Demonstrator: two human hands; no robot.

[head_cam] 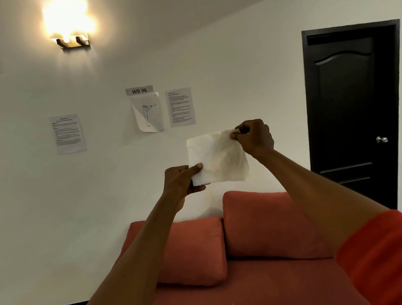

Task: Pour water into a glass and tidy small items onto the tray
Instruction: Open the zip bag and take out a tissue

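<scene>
Napkin held up in both hands, above the sofa.
Left hand pinches its lower left corner; right hand pinches the upper right corner.

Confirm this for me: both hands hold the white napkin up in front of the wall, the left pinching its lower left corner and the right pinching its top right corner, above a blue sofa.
One detail is wrong: the sofa is red-orange, not blue. The head view shows the left hand and right hand pinching the white napkin at those corners, in front of the wall.
</scene>
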